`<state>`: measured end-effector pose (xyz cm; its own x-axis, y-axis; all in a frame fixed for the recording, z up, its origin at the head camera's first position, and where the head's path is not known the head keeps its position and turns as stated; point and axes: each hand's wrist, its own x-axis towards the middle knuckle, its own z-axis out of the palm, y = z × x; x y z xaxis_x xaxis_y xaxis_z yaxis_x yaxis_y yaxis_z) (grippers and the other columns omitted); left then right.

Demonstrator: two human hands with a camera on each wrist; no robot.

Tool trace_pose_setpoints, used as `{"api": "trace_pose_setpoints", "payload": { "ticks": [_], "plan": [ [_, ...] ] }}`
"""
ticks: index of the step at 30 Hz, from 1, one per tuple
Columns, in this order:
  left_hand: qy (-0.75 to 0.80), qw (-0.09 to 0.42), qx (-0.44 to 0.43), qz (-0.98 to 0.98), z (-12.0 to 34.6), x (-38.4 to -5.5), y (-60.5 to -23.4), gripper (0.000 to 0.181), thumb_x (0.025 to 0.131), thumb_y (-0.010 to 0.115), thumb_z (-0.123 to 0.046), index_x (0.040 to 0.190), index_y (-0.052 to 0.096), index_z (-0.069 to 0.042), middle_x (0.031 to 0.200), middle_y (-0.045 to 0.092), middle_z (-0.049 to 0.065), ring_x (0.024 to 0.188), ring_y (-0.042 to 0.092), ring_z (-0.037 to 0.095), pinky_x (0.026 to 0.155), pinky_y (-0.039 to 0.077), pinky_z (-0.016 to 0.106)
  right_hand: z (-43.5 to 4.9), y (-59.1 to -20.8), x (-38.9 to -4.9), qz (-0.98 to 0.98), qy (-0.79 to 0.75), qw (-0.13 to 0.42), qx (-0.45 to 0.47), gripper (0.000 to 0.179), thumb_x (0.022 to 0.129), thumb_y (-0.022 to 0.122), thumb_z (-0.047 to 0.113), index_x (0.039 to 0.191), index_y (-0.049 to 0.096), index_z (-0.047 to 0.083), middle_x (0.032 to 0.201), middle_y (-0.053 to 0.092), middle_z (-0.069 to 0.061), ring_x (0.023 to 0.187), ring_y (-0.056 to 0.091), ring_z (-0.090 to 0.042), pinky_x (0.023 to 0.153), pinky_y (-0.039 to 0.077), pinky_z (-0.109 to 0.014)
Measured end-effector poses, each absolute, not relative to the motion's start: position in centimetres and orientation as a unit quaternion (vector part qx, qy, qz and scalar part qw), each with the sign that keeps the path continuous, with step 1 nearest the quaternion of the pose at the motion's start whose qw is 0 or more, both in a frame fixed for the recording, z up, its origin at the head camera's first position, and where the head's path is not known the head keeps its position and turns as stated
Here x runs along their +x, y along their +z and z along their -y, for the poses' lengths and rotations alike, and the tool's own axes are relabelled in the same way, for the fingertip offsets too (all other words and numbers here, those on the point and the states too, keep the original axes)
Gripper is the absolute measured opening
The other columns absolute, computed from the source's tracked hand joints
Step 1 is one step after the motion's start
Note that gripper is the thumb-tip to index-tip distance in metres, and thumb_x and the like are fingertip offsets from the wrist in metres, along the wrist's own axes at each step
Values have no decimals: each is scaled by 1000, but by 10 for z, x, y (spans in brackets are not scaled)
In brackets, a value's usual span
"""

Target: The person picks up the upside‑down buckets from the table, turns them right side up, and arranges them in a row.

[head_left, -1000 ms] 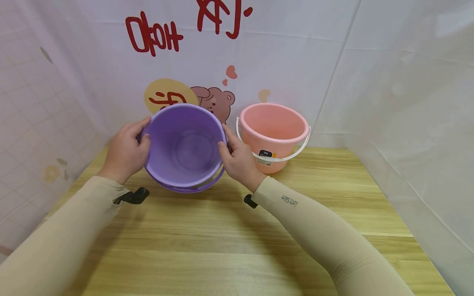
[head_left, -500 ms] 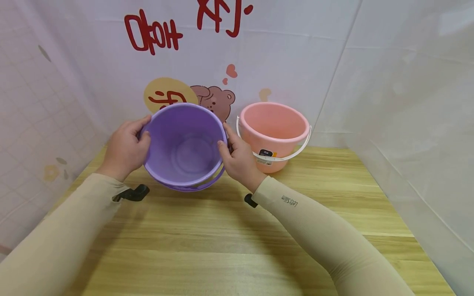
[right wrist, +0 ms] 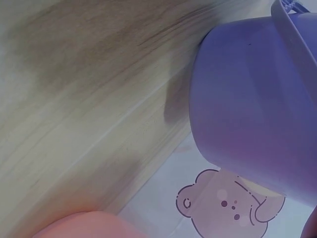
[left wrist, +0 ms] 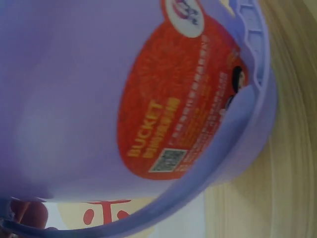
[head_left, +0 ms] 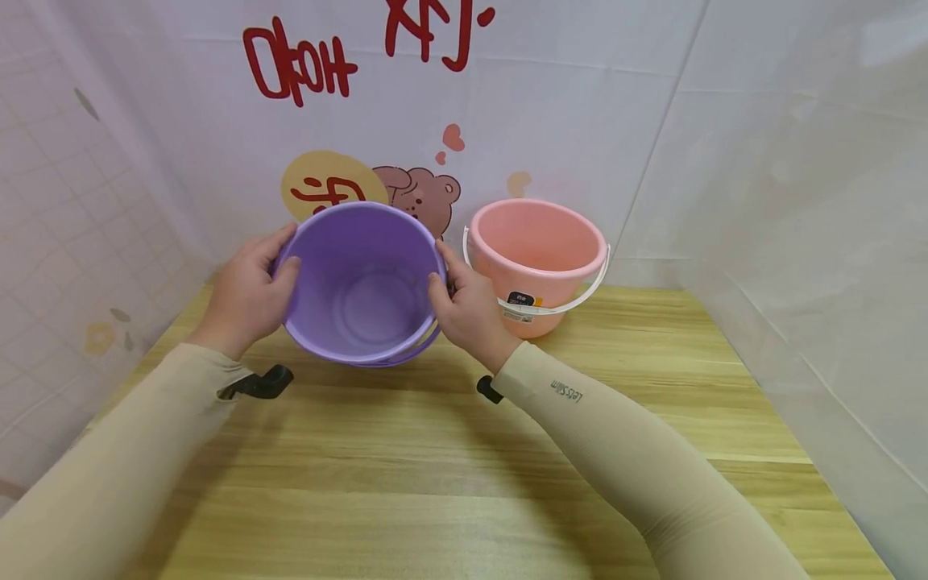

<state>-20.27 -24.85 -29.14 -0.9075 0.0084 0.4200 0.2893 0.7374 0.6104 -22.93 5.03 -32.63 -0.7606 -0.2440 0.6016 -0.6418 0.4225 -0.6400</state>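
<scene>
A purple bucket is tilted with its mouth toward me, its inside bare. My left hand grips the left of its rim, thumb inside the mouth. On the opposite side my right hand holds the rim the same way, the other fingers partly hidden behind the wall. The bucket's purple handle hangs below the rim, and a red oval label shows on its outer wall in the left wrist view. The bucket's base end appears near the tabletop in the right wrist view; whether it touches cannot be told.
A pink bucket with a white handle stands upright just right of my right hand. The wooden tabletop meets a printed white cloth at the back and pale cloth walls at both sides.
The purple bucket has tipped slightly, its hanging handle now showing less below the rim. Both hands keep their hold on the rim. The pink bucket has stayed put.
</scene>
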Motion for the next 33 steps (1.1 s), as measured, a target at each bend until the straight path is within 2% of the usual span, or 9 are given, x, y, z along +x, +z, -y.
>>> {"api": "trace_pose_setpoints", "payload": {
  "ticks": [6, 15, 20, 24, 29, 33],
  "plan": [
    [-370, 213, -98, 899, 246, -198, -296, 58, 107, 56, -33, 159, 46, -10, 148, 53, 25, 124, 56, 40, 98, 51, 56, -50, -324, -230, 826, 457, 225, 242, 51, 103, 55, 15, 152, 54, 0, 89, 75, -15, 68, 65, -16, 59, 54, -24],
    [-367, 198, -122, 901, 246, -198, -302, 60, 105, 61, -37, 156, 50, -6, 161, 44, 18, 138, 50, 41, 104, 50, 57, -53, -324, -232, 832, 472, 208, 204, 49, 104, 55, 15, 152, 55, 3, 85, 74, -14, 67, 63, -15, 56, 53, -22],
    [-364, 189, -137, 902, 245, -198, -304, 63, 104, 63, -38, 155, 51, -3, 164, 40, 18, 146, 43, 45, 116, 42, 62, -55, -326, -235, 829, 486, 200, 193, 48, 104, 54, 16, 151, 56, 4, 90, 77, -15, 69, 66, -16, 56, 54, -23],
    [-372, 192, -141, 897, 244, -198, -304, 61, 104, 62, -40, 151, 56, -2, 164, 41, 18, 148, 42, 45, 117, 39, 64, -55, -326, -236, 826, 491, 200, 189, 47, 104, 54, 16, 149, 58, 4, 91, 77, -15, 70, 67, -16, 58, 55, -22],
    [-377, 205, -143, 892, 243, -198, -306, 51, 105, 60, -40, 137, 68, -1, 162, 45, 17, 147, 44, 46, 115, 40, 66, -55, -326, -236, 824, 494, 208, 184, 44, 103, 55, 16, 145, 62, 5, 80, 71, -11, 66, 61, -13, 56, 50, -21],
    [-369, 214, -133, 895, 243, -198, -307, 55, 105, 58, -42, 144, 64, -4, 161, 48, 16, 144, 48, 46, 112, 42, 66, -54, -325, -236, 827, 491, 209, 179, 42, 104, 56, 17, 143, 63, 5, 70, 60, -6, 61, 53, -13, 52, 44, -22]
  ]
}}
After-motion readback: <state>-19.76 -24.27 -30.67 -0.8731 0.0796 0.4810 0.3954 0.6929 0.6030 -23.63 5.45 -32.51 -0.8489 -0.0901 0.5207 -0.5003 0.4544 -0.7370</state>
